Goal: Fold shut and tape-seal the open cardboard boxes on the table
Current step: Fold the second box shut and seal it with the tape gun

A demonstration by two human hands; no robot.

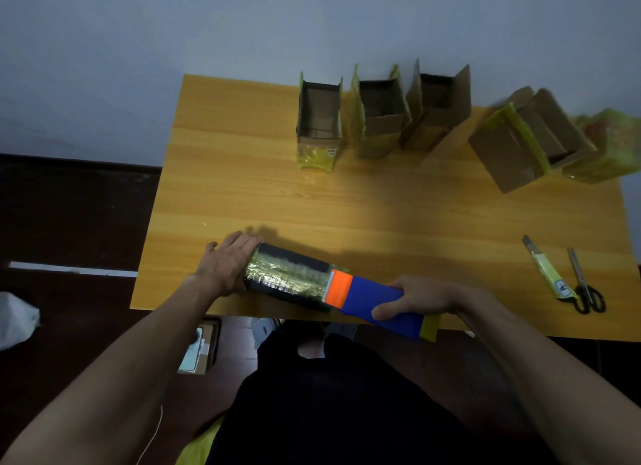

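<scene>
2 hands are working the near table edge: my left hand [227,261] is pressing flat, fingers straight, on the end of the tape-wrapped box [289,279], while my right hand [414,296] is gripping the blue tape dispenser [378,306] against it. I'm judging the box light, stiff but slick under film, so I'm bracing its ends.

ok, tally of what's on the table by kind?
Open cardboard boxes: 4
Taped dark box, left hand resting on it: 1
Tape dispenser, gripped by right hand: 1
Utility knife: 1
Scissors: 1
Yellow-green pack at far right, blurred: 1
Total: 9
</scene>
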